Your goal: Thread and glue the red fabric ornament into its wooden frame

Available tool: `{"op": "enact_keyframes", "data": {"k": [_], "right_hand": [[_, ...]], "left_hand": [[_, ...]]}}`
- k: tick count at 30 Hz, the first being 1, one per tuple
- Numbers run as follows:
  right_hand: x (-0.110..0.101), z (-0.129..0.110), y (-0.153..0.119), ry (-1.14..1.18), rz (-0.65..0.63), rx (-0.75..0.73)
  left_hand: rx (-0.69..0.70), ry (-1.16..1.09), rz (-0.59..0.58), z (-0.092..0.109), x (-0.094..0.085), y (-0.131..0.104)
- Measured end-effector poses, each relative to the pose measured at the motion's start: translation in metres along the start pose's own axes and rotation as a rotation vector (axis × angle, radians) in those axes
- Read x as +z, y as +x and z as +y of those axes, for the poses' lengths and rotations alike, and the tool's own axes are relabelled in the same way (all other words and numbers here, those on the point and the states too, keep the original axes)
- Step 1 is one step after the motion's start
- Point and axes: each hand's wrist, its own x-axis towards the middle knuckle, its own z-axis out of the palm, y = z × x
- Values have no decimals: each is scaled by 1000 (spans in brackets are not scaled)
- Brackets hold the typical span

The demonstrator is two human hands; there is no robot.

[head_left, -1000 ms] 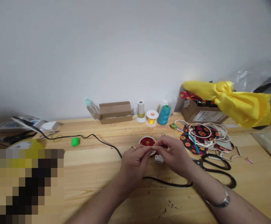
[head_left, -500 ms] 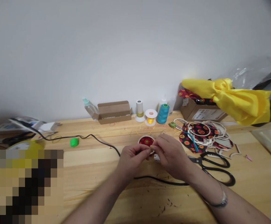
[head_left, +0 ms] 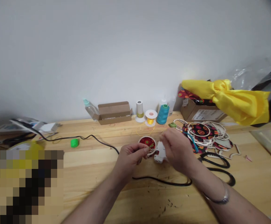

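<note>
My left hand (head_left: 133,157) is closed in a pinch at the near edge of a round ornament (head_left: 146,141), red patterned fabric in a pale rim. A thin green sliver shows by its fingertips, but whether it is held I cannot tell. My right hand (head_left: 176,149) hangs higher, to the right, fingertips pressed together; anything between them is too small to make out. Below it on the table lies a white tool (head_left: 159,155), apparently a glue gun, partly covered by the hand. Black-handled scissors (head_left: 216,159) lie beside my right wrist, their blades hidden.
Thread spools (head_left: 150,117), a teal thread cone (head_left: 163,114) and an open cardboard box (head_left: 114,113) stand along the wall. Pale frames and patterned fabric (head_left: 199,132) are heaped at right, before a carton with yellow cloth (head_left: 240,98). A black cable (head_left: 98,139) crosses the table.
My right hand has lifted away from my left, up and to the right, uncovering more of the white tool. My left hand stays at the ornament, still pinched.
</note>
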Motion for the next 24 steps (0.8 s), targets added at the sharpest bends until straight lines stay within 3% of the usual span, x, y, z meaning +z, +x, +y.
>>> {"op": "enact_keyframes", "data": {"k": [3, 5, 9, 12, 15, 19, 24], "right_hand": [[-23, 9, 2, -40, 88, 80], [-38, 18, -6, -89, 71, 128], [-56, 52, -49, -262, -127, 226], [-59, 81, -90, -290, -319, 242], [-60, 98, -118, -286, -323, 266], [-58, 100, -124, -341, -299, 297], [-56, 97, -120, -379, -396, 318]], "left_hand": [[20, -40, 34, 0, -3, 3], [37, -62, 50, 0, -5, 5], [76, -91, 70, 1, -6, 5], [102, -99, 89, 3, -7, 5], [116, -90, 101, 4, -7, 5], [114, -92, 105, 3, -6, 6], [117, -104, 96, 3, -6, 5]]}}
